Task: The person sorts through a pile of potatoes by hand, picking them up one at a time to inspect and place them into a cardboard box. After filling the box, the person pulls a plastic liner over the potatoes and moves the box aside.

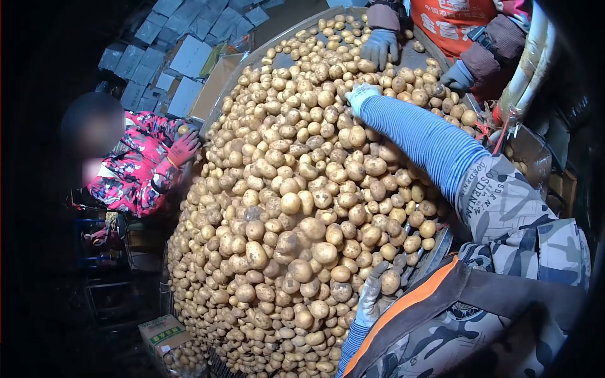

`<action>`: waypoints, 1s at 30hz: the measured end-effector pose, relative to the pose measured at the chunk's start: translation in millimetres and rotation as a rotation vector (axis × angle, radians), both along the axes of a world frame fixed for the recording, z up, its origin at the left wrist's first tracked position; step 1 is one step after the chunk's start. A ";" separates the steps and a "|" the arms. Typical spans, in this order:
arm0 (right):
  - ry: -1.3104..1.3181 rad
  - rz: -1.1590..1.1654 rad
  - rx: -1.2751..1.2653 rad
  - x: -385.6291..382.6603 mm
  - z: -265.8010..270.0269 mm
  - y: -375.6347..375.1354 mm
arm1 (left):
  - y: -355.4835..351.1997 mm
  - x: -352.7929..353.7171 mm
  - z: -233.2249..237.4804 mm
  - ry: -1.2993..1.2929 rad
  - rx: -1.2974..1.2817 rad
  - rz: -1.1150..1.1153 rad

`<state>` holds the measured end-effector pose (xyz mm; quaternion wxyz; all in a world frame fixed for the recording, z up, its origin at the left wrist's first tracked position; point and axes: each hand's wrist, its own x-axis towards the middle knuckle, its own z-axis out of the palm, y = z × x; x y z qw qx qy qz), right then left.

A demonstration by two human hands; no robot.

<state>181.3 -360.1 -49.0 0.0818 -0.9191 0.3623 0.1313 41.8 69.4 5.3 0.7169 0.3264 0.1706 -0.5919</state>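
Note:
A huge heap of potatoes (pixel 290 203) covers the sorting table in front of me. My right hand (pixel 362 96), in a pale glove below a blue striped sleeve, reaches across to the far part of the heap. Its fingers look apart and rest at the potatoes there; their tips are partly hidden. Close to my body, my left hand (pixel 370 296), also gloved, is closed around a brownish potato (pixel 391 281) at the near edge of the table.
Across the heap, a co-worker in a red apron (pixel 450 25) has a grey-gloved hand (pixel 379 48) on the potatoes. Another person in a pink patterned jacket (pixel 142 167) is at the left edge. A cardboard box (pixel 165 334) stands lower left; stacked packages (pixel 183 53) lie behind.

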 end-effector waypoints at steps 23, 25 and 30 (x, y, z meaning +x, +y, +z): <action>-0.071 0.259 -0.131 -118.1 -1.2 106.0 | -5.8 -9.6 -15.4 -0.003 -0.081 -0.052; -0.108 0.282 -0.028 -119.9 -20.1 91.5 | -5.5 -10.5 -10.0 0.022 -0.123 -0.035; -0.620 -0.150 0.693 -160.7 36.7 100.9 | -0.2 -10.0 -8.2 -0.334 -0.109 -0.070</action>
